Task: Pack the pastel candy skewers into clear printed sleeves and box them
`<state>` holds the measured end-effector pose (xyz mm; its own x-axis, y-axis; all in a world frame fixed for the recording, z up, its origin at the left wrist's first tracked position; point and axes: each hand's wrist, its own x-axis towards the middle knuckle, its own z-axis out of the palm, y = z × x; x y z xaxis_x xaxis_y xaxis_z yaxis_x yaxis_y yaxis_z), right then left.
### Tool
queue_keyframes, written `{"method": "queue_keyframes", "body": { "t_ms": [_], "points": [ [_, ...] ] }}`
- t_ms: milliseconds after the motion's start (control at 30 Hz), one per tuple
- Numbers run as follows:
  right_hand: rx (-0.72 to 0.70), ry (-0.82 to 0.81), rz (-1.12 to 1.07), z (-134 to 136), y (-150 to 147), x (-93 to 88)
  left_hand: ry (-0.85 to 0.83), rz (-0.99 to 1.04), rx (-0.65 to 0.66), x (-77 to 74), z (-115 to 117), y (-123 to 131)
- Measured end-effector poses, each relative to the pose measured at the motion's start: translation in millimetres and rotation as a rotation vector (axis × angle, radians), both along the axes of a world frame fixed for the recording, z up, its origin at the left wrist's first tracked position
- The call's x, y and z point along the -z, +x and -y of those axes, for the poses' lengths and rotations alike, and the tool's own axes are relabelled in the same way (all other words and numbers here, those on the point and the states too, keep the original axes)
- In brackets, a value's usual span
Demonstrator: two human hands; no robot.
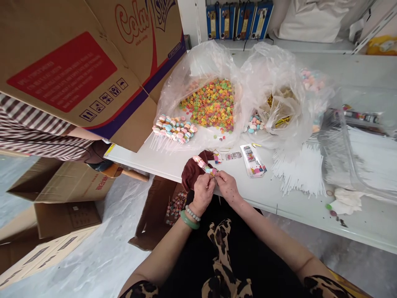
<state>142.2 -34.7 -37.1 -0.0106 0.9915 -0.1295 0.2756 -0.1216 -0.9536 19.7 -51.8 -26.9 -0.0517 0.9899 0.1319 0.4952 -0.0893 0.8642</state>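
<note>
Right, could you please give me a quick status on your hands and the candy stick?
Left hand and right hand both pinched on candy stick at table edge. Bag of ring candy beyond, apart. Cardboard box upper left, apart.

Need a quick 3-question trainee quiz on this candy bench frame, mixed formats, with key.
1. True or false: the left hand and the right hand both pinch the pastel candy stick.
2. Where do the bright ring candies lie? A) on the floor B) in an open clear bag on the white table C) inside a cardboard box
3. Fill in: the loose white sticks lie to the person's ____ of the sticker sheets.

Key: 1 true; 2 B; 3 right.
</note>
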Motion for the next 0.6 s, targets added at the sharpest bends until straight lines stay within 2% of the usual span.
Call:
{"method": "queue_keyframes", "body": {
  "t_ms": [133,300,367,433,500,600],
  "points": [
    [-0.006,0.026,0.104,3.0,7.2,-6.2,-0.222,0.422,-0.081,-1.5,-1.3,-2.8],
    [-0.101,0.267,0.344,14.0,0.9,-19.8,-0.439,0.794,-0.194,-14.5,-13.5,4.2],
    [-0.116,0.282,0.339,16.4,-2.8,-22.1,-0.462,0.918,-0.257,-19.0,-17.5,6.7],
    [-0.108,0.185,0.216,15.8,-4.5,-22.2,-0.449,0.97,-0.306,-20.7,-19.4,6.0],
    [-0.074,-0.003,-0.009,12.9,-4.6,-20.9,-0.451,0.962,-0.316,-19.7,-19.5,2.6],
    [-0.003,-0.23,-0.307,6.7,-3.5,-18.4,-0.488,0.95,-0.231,-16.2,-17.8,-2.7]
  ]
}}
